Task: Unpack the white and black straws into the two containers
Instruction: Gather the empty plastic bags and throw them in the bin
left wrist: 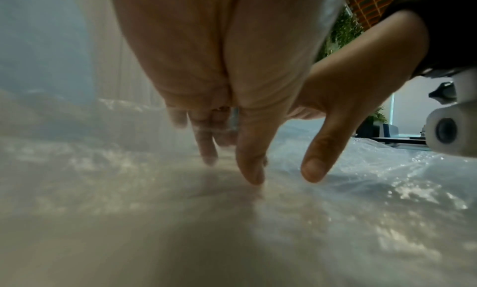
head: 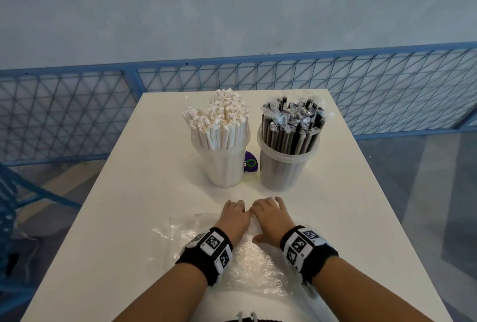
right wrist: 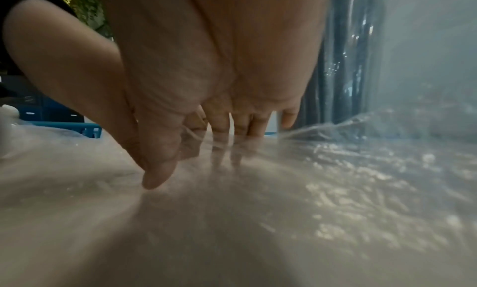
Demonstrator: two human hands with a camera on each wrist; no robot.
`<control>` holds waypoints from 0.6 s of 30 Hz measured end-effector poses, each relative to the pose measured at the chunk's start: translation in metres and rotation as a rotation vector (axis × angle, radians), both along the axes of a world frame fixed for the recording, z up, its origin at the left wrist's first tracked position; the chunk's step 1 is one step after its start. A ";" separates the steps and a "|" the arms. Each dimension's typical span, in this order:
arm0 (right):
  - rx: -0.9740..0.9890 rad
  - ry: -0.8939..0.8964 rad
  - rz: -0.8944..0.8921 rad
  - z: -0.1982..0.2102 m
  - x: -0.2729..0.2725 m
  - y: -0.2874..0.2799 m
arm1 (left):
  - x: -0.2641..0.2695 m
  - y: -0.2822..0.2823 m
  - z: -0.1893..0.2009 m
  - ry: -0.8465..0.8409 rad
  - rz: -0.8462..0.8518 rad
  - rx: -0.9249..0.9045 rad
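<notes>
Both hands, left [head: 233,215] and right [head: 271,215], lie flat, holding nothing, on the empty wrap [head: 247,262]. White straws [head: 219,120] and black straws [head: 291,122] fill the containers; gather wrap gently, away from them.

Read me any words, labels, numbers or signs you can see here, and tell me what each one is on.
No text reads clearly.
Purple sticker with a green ring, showing between the two containers: small print, too blurred to read.
Wristbands on the left hand and right hand: black-and-white square code markers with tiny characters beside them, too small to read.
</notes>
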State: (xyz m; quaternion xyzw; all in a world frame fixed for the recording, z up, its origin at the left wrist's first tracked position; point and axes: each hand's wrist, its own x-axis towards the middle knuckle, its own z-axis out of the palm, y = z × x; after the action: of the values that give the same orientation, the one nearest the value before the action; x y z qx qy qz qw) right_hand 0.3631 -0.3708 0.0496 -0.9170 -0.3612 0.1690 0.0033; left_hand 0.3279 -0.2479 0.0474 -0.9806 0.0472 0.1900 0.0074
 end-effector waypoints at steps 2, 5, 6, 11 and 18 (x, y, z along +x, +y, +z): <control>0.026 0.120 -0.033 0.001 -0.004 0.009 | -0.007 0.005 0.000 -0.029 -0.016 0.001; 0.043 0.262 -0.102 0.005 -0.011 0.021 | -0.020 0.013 0.008 -0.145 -0.017 -0.053; 0.064 0.272 -0.116 0.005 -0.013 0.024 | -0.026 0.017 0.013 -0.268 -0.018 -0.087; 0.445 0.294 -0.188 0.020 -0.015 0.039 | -0.051 0.055 0.043 -0.741 0.193 -0.314; 0.919 0.405 -0.282 0.058 -0.016 0.086 | -0.086 0.151 0.073 -0.912 0.959 -0.788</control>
State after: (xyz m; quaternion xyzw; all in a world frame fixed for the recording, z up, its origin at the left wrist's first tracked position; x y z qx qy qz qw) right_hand 0.3474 -0.2849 0.1073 -0.8095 -0.2634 0.1649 0.4981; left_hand 0.2415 -0.0965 0.1204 -0.8053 -0.3265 -0.2817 -0.4069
